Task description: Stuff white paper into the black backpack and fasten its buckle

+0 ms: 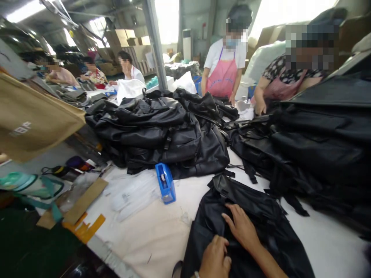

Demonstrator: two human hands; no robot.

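Observation:
A black backpack [269,231] of smooth, leather-like material lies on the white tabletop in front of me. My left hand [215,256] is at its lower left part, with fingers curled and closed on the bag's material. Higher up, below the top flap, my right hand [242,228] rests on the bag. Its fingers are stretched out and the index finger stands apart from the others. The fingertips dip slightly into a dark fold, so their exact contact is hard to see. A blue tape dispenser [165,183] stands to the left of the bag.
Piled black backpacks [162,135] line the table's far side; another heap [324,154] rises on the right. Clear plastic bags [133,193] lie left, near a cardboard strip [87,200] and a bottle [31,183]. Two people in pink aprons [222,77] work opposite; others sit farther back.

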